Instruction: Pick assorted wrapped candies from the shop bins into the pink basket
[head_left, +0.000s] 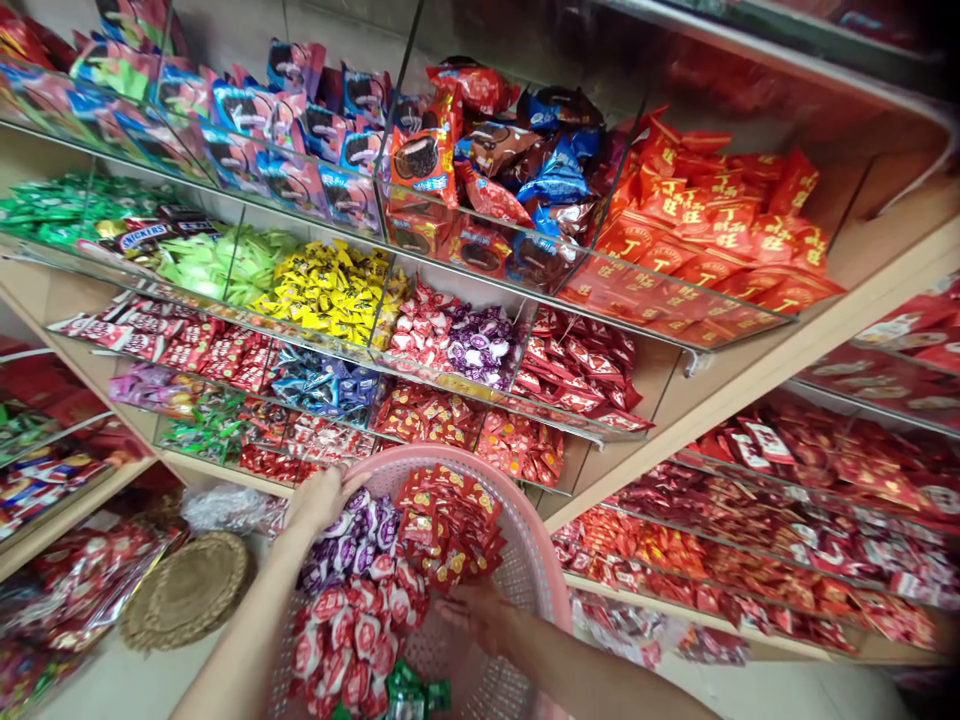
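A pink perforated basket (534, 560) sits low in front of me, filled with piles of wrapped sweets: red-and-white ones (346, 630), purple ones (360, 535), red packets (450, 525) and a few green ones (411, 695). My left hand (321, 497) grips the basket's far left rim, fingers curled over it. My right hand (474, 612) reaches into the basket beneath the red packets, fingers spread and touching them.
Tilted shelves with clear dividers (390, 140) rise ahead, full of wrapped sweets: yellow (330, 285), green (225, 260), red packets (712, 230). A round woven lid (186, 590) lies lower left. More red packets (810, 480) fill shelves on the right.
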